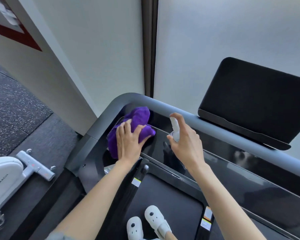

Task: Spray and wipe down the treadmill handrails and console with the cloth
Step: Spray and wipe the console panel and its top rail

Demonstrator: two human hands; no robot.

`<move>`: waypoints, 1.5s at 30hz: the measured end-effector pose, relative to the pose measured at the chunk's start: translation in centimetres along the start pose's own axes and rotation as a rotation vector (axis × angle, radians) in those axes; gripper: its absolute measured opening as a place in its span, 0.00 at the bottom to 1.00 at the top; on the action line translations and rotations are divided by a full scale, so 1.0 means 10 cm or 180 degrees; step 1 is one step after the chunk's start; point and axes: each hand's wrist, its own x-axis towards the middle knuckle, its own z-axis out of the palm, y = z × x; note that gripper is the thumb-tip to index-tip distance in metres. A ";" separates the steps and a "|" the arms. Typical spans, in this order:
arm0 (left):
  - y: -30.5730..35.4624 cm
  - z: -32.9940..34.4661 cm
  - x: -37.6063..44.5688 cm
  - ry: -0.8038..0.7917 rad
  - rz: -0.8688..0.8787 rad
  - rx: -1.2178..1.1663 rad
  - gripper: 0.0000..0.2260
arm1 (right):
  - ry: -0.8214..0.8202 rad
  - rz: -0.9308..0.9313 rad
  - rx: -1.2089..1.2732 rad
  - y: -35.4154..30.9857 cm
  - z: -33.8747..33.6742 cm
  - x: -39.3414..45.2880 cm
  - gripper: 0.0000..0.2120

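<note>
A bunched purple cloth (137,118) lies on the glossy black console (223,161) of the treadmill, at its left end. My left hand (128,142) rests on the cloth with fingers spread over it, pressing it down. My right hand (185,137) grips a small white spray bottle (175,129) just right of the cloth, index finger on top of the nozzle, held above the console. A grey handrail (180,110) curves round the console's far edge and left corner. A black screen (255,104) stands tilted at the right behind the rail.
The treadmill belt (166,205) lies below with my two white shoes (145,222) on it. A white exercise machine (10,170) stands at the left on speckled dark flooring. Frosted panels and a white wall rise right behind the rail.
</note>
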 end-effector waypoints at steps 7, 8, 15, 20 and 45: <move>0.08 0.23 0.46 0.0107 -0.0288 -0.0082 0.18 | 0.0015 0.0007 0.0044 0.03 0.00 0.00 0.28; 0.07 0.27 0.62 0.0115 -0.0348 -0.0131 0.18 | 0.0032 0.0039 0.0033 0.05 -0.01 0.00 0.28; 0.10 0.15 0.54 0.0024 -0.0353 -0.0059 0.16 | 0.0051 0.0162 0.0026 0.16 0.01 0.02 0.27; 0.11 -0.02 -0.13 -0.0077 -0.0015 -0.0247 0.17 | -0.0022 0.0153 0.0092 0.16 0.05 -0.05 0.27; -0.86 -1.27 0.22 0.0204 -0.1743 -0.1377 0.23 | -0.0426 -0.0870 -0.0463 -0.81 0.82 0.74 0.27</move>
